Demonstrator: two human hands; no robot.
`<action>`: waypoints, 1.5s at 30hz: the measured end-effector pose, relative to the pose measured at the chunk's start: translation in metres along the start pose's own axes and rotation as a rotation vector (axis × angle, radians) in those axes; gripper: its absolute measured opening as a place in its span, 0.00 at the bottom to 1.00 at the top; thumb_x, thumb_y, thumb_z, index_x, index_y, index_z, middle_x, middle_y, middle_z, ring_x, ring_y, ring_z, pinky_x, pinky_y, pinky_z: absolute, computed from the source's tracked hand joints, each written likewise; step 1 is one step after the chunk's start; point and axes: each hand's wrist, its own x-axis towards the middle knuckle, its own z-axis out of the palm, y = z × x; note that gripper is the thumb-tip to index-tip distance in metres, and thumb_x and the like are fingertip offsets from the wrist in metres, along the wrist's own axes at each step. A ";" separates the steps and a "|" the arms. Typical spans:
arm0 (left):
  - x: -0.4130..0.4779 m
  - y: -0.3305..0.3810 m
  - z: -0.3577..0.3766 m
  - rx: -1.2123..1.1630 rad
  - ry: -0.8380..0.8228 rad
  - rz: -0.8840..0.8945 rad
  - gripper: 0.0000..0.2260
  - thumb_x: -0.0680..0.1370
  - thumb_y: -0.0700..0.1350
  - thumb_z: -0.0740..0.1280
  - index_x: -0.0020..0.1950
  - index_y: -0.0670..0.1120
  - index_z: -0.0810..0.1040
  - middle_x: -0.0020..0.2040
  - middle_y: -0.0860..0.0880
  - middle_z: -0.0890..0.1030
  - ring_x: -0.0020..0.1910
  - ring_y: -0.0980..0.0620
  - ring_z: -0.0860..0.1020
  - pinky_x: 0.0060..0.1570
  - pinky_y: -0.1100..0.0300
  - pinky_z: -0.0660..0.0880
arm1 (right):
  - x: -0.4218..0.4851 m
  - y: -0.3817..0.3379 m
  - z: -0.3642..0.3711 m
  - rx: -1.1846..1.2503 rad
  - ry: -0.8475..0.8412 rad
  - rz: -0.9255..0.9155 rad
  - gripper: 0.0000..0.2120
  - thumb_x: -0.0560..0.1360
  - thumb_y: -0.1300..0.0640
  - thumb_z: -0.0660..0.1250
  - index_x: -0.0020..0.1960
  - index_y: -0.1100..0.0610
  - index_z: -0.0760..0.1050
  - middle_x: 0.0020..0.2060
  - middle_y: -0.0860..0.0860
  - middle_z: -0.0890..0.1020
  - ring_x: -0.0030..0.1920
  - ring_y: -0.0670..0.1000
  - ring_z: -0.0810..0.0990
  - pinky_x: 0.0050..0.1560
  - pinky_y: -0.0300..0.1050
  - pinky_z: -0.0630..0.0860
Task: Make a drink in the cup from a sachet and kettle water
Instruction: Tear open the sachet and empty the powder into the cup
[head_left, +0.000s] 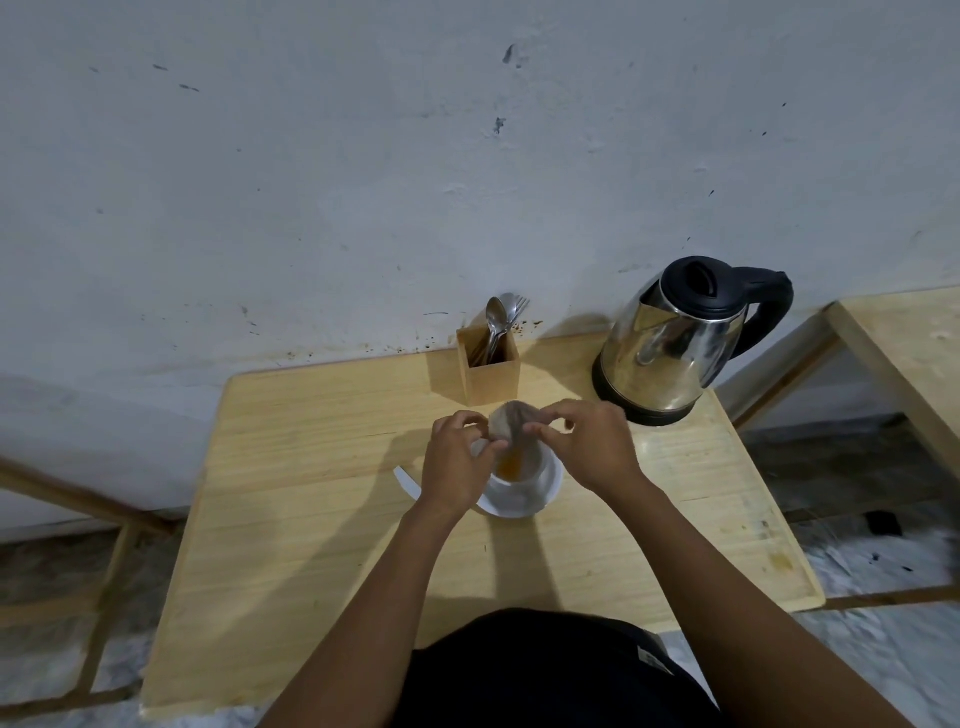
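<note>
A white cup (524, 480) stands on a white saucer (519, 506) in the middle of the wooden table (322, 499); orange-brown powder or liquid shows inside it. Both my hands hold a small greyish sachet (511, 418), blurred, just above the cup's far rim. My left hand (457, 462) pinches its left edge and my right hand (587, 444) pinches its right edge. A steel kettle (670, 343) with a black lid and handle stands at the table's back right, apart from my hands.
A wooden holder (491, 366) with spoons and forks stands at the back, just beyond the cup. A white strip (408, 480) lies left of the saucer. The wall rises right behind the table. Another wooden table (904, 348) stands at the right.
</note>
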 end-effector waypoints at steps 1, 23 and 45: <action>0.000 0.000 0.000 -0.003 0.009 0.003 0.11 0.74 0.48 0.70 0.48 0.41 0.83 0.57 0.52 0.77 0.62 0.52 0.67 0.56 0.64 0.63 | 0.001 0.000 -0.001 -0.007 0.038 0.009 0.06 0.71 0.50 0.75 0.47 0.47 0.85 0.43 0.42 0.86 0.39 0.40 0.75 0.51 0.48 0.75; 0.004 0.004 -0.004 -0.074 0.017 0.008 0.11 0.77 0.50 0.66 0.52 0.46 0.84 0.52 0.50 0.82 0.58 0.51 0.72 0.54 0.60 0.68 | 0.004 -0.007 -0.009 -0.025 -0.003 0.049 0.07 0.71 0.48 0.74 0.47 0.48 0.85 0.43 0.41 0.85 0.31 0.37 0.71 0.35 0.28 0.62; 0.000 0.018 -0.007 -0.069 0.136 0.028 0.11 0.75 0.49 0.70 0.51 0.44 0.84 0.52 0.51 0.78 0.56 0.55 0.70 0.52 0.64 0.67 | 0.010 0.003 -0.008 0.211 -0.084 0.206 0.07 0.71 0.48 0.75 0.46 0.49 0.84 0.43 0.42 0.84 0.44 0.45 0.80 0.49 0.48 0.77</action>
